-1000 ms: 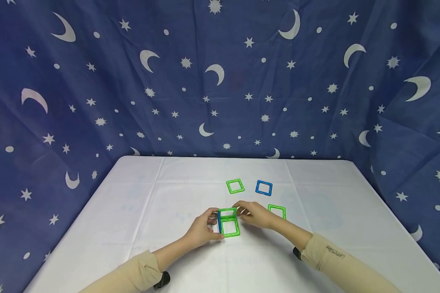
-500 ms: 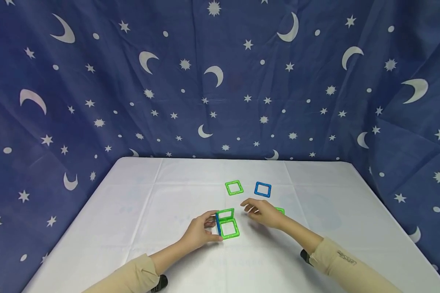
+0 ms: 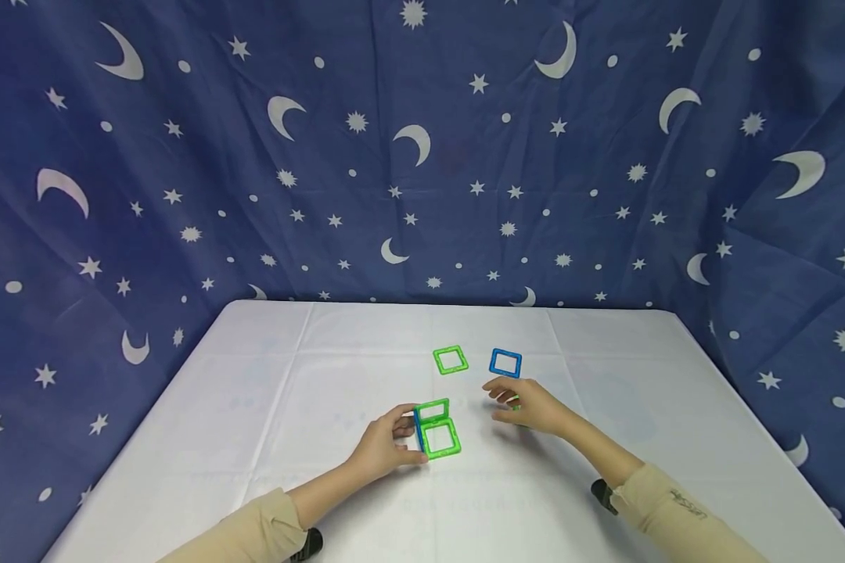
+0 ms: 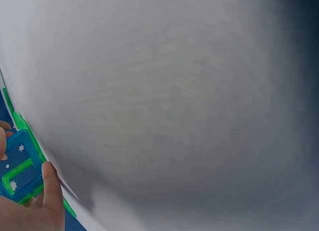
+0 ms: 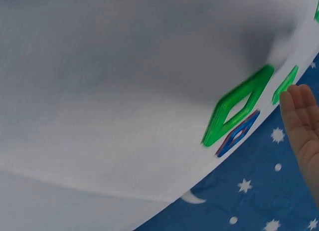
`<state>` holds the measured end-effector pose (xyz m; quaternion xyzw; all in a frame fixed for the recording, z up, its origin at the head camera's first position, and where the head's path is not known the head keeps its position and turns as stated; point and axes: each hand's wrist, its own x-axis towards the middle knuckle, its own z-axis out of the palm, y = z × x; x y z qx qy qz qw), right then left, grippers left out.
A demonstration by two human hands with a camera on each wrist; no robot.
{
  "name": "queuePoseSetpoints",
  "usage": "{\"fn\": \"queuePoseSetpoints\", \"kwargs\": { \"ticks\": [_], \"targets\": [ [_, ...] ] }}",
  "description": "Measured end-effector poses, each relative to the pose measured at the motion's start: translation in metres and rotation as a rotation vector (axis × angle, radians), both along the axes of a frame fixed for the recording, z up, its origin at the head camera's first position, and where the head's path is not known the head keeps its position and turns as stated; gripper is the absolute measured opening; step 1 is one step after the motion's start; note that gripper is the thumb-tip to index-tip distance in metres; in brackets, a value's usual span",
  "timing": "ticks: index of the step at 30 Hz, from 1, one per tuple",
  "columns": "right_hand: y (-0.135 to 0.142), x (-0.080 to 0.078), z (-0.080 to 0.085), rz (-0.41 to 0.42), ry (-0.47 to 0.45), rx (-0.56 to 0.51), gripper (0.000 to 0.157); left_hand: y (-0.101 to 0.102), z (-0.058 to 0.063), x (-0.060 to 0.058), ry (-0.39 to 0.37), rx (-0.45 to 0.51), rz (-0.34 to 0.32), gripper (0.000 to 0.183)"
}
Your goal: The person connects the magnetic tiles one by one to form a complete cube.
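Note:
My left hand (image 3: pixel 380 446) holds a small build of square magnetic tiles by its left side, thumb at the near corner. A blue tile (image 3: pixel 418 432) stands upright against that hand. One green tile (image 3: pixel 455 435) lies flat, and another green tile (image 3: pixel 433 403) stands up along its far edge. In the left wrist view the fingers are at the blue tile frame (image 4: pixel 34 152). My right hand (image 3: pixel 535 407), holding nothing, hovers with loosely extended fingers over a loose green tile (image 5: pixel 214 122), mostly hidden by it in the head view.
Behind lie a loose green tile (image 3: pixel 454 370) and a loose blue tile (image 3: pixel 507 352). All rest on a white-covered table (image 3: pixel 338 336). A dark blue curtain (image 3: pixel 465 234) with moons and stars hangs behind the table and at its sides.
The right hand has left the upright green tile and moved right, over the loose green tile. The left hand keeps its hold on the build, which has barely shifted.

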<state>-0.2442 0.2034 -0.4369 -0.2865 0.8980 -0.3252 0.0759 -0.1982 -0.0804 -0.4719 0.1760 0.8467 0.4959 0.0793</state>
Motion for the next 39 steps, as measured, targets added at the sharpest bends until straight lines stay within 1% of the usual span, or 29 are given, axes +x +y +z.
{"fn": "queuePoseSetpoints", "kwargs": {
  "ticks": [4, 10, 15, 21, 26, 32, 35, 39],
  "targets": [
    [0.009, -0.002, 0.001, -0.02, -0.003, 0.016, 0.042, 0.001, 0.002, -0.001, 0.007, -0.013, 0.011, 0.076],
    [0.021, -0.004, 0.0, -0.056, 0.006, 0.067, 0.042, 0.003, 0.004, -0.001, 0.035, -0.05, 0.021, 0.076],
    [0.028, -0.005, -0.002, -0.054, 0.019, 0.079, 0.042, 0.003, 0.004, -0.002, 0.046, -0.062, 0.013, 0.076],
    [0.032, -0.004, -0.003, -0.062, 0.019, 0.106, 0.041, 0.003, 0.004, -0.002, 0.035, -0.062, 0.011, 0.075],
    [0.034, -0.003, -0.001, -0.112, 0.017, 0.171, 0.045, 0.003, 0.004, -0.002, 0.033, -0.05, 0.005, 0.077],
    [0.033, -0.002, -0.001, -0.166, 0.053, 0.298, 0.05, 0.003, 0.004, -0.003, 0.034, -0.053, 0.002, 0.079],
    [0.033, -0.002, -0.003, -0.171, 0.071, 0.356, 0.054, 0.003, 0.004, -0.003, 0.031, -0.062, 0.004, 0.079],
    [0.033, -0.001, -0.005, -0.165, 0.091, 0.394, 0.058, 0.003, 0.005, -0.003, 0.033, -0.063, 0.002, 0.078]
  ]
}}
